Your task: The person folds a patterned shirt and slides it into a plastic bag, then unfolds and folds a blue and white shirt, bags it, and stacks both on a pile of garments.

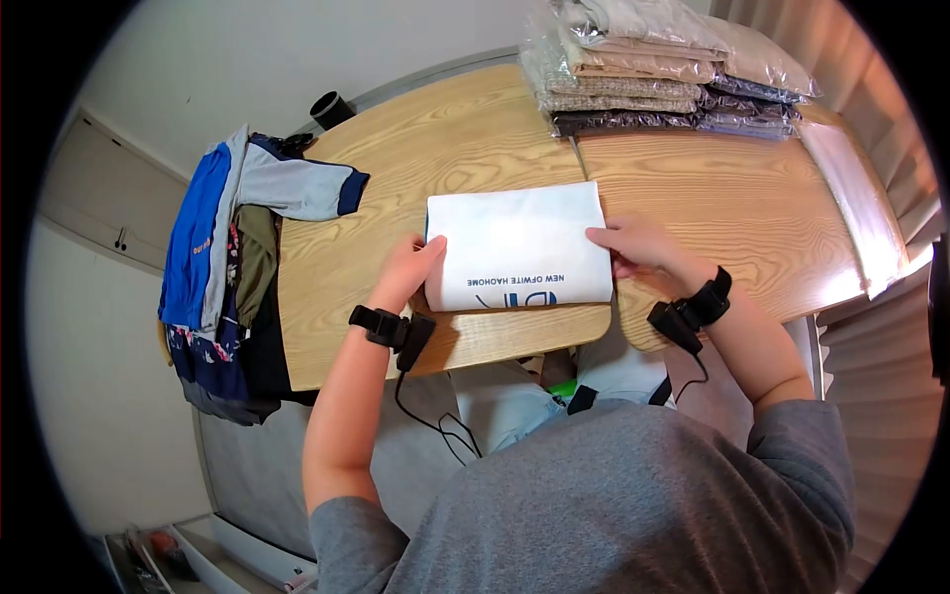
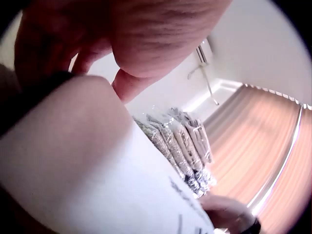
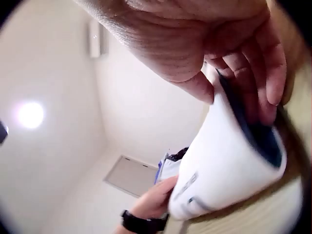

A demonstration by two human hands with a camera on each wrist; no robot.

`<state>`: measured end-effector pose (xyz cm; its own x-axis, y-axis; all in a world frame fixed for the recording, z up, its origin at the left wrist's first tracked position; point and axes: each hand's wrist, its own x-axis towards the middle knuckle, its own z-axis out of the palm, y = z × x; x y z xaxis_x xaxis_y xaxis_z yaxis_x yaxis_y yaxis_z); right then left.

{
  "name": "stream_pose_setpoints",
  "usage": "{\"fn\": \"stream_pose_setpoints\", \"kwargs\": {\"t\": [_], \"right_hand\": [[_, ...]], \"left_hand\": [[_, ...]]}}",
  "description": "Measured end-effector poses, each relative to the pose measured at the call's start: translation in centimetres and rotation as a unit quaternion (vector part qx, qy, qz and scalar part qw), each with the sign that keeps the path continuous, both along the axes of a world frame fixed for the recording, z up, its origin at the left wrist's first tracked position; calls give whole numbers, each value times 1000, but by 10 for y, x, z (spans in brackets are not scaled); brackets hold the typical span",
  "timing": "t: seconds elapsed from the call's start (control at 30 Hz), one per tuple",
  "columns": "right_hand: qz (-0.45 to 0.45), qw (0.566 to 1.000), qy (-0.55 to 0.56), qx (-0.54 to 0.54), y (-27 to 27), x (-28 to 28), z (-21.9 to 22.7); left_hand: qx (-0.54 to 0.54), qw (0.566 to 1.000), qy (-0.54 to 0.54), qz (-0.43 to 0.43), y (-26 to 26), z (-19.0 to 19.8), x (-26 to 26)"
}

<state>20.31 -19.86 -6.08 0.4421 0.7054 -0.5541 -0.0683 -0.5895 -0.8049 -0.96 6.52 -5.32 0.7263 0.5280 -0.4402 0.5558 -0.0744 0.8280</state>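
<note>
A white folded cloth (image 1: 515, 233), printed with dark lettering that appears upside down in the head view, lies at the near side of the wooden table (image 1: 426, 129). My left hand (image 1: 406, 269) grips its left edge, thumb on top. At the opposite edge my right hand (image 1: 643, 247) pinches the cloth, also with the thumb on the white face. In the right wrist view the fold's dark blue inner side (image 3: 265, 146) shows, and the fingers (image 3: 270, 83) reach along it under the white layer. The left fingertips are partly hidden behind the cloth.
Several folded garments in clear plastic bags (image 1: 633, 79) are stacked at the back right. Loose clothes, with a blue garment (image 1: 198, 238) among them, hang over the table's left edge. A black cup (image 1: 332, 109) stands at the back left. Cables (image 1: 440, 426) trail from the wrist cameras.
</note>
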Motion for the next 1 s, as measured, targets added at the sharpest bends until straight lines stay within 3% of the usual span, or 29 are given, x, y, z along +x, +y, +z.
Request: {"fn": "stream_pose_setpoints", "kwargs": {"t": [0.03, 0.07, 0.1, 0.17, 0.23, 0.3, 0.33, 0.4, 0.47, 0.53, 0.57, 0.67, 0.73, 0.83, 0.87, 0.93, 0.97, 1.0], "right_hand": [[-1, 1000, -1, -1, 3, 9, 2], [-33, 994, -93, 50, 4, 16, 5], [-65, 976, -183, 99, 5, 20, 8], [-96, 976, -166, 103, 16, 22, 10], [-126, 974, -153, 111, 27, 31, 9], [-17, 990, -113, 87, 43, 42, -4], [-28, 990, -110, 77, 48, 45, -8], [-16, 994, -86, 62, 53, 49, -10], [-5, 997, -62, 44, 55, 50, -8], [17, 995, 31, 89, 54, 45, 1], [19, 995, 30, 88, 52, 44, 7], [-31, 968, -172, 182, 36, 6, 79], [-26, 914, -270, 302, 29, -2, 93], [19, 807, -486, 334, 8, -16, 82], [24, 810, -483, 330, -4, -20, 72], [133, 851, -447, 242, -31, -31, 52], [165, 905, -382, 90, -44, -31, 57], [131, 924, -355, 61, -51, -30, 56]], "left_hand": [[95, 995, 5, 18, 1, 0, 1], [188, 981, 9, 37, 2, -1, 2], [186, 982, 10, 37, 0, 4, 3], [39, 999, -9, 27, -1, 17, 8], [5, 1000, 1, 21, 9, 9, 16], [-21, 999, 16, 43, 7, 9, 20], [-20, 999, 15, 46, 8, 10, 20], [-148, 989, -17, -10, 6, 14, 18], [-136, 989, -42, 28, -5, 18, 11], [-123, 988, -66, 64, -9, 22, 7], [-60, 987, -143, 48, -7, 22, 4], [39, 961, -271, 46, -15, 46, -10], [74, 943, -320, 58, -23, 55, -21], [357, 853, -373, -70, -32, 48, -43], [368, 864, -321, -125, -39, 44, -55], [392, 868, -198, -233, -50, 36, -83], [388, 871, -197, -229, -50, 30, -95], [367, 886, -195, -207, -51, 28, -104]]}}
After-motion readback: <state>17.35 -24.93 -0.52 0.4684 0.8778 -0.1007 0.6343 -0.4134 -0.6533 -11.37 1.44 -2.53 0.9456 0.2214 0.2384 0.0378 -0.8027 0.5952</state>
